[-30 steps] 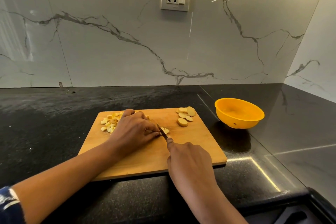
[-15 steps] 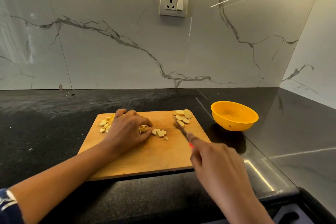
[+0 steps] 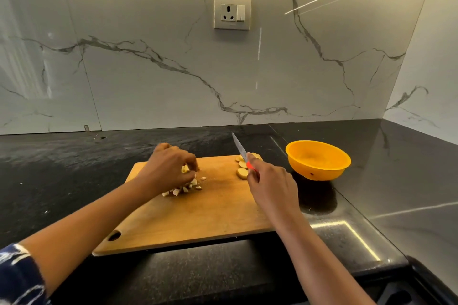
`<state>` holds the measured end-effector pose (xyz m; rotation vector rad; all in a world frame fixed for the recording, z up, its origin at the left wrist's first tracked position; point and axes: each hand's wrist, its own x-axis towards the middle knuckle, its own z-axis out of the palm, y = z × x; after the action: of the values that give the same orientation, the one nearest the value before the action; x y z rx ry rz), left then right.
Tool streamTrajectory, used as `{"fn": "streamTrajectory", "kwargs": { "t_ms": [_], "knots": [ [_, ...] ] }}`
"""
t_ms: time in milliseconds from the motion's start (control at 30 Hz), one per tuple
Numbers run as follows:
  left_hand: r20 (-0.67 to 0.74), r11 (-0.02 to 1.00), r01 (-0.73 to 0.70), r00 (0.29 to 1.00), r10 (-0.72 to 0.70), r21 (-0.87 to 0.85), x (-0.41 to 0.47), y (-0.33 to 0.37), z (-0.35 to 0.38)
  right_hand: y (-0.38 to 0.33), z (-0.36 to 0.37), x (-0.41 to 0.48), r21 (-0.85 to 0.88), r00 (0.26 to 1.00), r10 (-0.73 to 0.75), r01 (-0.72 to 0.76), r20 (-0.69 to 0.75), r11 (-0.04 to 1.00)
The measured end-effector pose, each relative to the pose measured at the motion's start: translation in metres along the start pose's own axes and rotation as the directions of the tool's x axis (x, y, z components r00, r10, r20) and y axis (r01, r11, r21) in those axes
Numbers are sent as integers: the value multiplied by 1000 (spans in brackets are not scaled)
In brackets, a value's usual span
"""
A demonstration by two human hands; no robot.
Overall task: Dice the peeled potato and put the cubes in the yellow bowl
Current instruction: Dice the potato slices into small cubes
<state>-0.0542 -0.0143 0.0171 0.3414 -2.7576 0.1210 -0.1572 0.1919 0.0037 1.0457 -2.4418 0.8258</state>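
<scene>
Wooden cutting board [image 3: 198, 218] lying on a dark stone surface [image 3: 74, 168], taken as the reference. The left hand [image 3: 166, 168] is over the board's far left part, fingers curled down and closed on a cluster of potato cubes [image 3: 184, 189]. One pale piece shows between the fingertips, and several more cubes lie loose on the board just at the near side of the hand. The right hand [image 3: 270, 186] is above the board's right part, fingers wrapped tightly round the red handle of a knife [image 3: 239, 147]. The blade is raised off the wood and points away past the board's far edge. Uncut potato slices [image 3: 242, 172] lie in a small group near the board's far right corner, beside the knife hand. The yellow bowl [image 3: 318, 161] stands upright on the surface, off the board and to the right of that same corner. A wall socket [image 3: 232, 12] is set in the marble-patterned wall behind the board. A patterned blue sleeve [image 3: 17, 277] covers the left upper arm.
</scene>
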Motion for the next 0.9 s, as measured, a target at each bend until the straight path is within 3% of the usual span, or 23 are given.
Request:
{"fn": "streamTrajectory", "kwargs": {
  "t_ms": [100, 200, 267, 367, 500, 700, 800, 900],
  "knots": [
    [-107, 996, 73, 991, -78, -52, -3, -14, -7, 6, 0, -1, 16, 999, 33, -33, -8, 999],
    [-166, 985, -6, 986, -24, -175, -3, -10, -12, 5, 0, -1, 19, 999, 48, -48, 7, 999],
    [-49, 980, -117, 993, 110, -159, -4, 4, -9, 4, 1, -1, 7, 999, 50, -50, 16, 999],
    [111, 972, -222, 971, 213, 75, -6, 18, -1, 7, 1, 1, 4, 998, 63, -63, 18, 998],
    [67, 977, -108, 993, 97, 181, -4, 12, 1, 14, 0, 6, 45, 994, 109, -109, 4, 993],
    [-30, 995, -95, 995, 96, 26, 25, 45, 6, 18, -1, 6, 79, 988, 156, -154, -11, 985],
    [5, 1000, -13, 1000, 13, 1, 43, 46, 11, 23, -3, 3, 89, 984, 180, -178, -11, 980],
    [73, 984, 119, 989, -130, 131, 53, 42, 14, 25, -3, 2, 98, 982, 187, -185, -11, 978]
  ]
}}
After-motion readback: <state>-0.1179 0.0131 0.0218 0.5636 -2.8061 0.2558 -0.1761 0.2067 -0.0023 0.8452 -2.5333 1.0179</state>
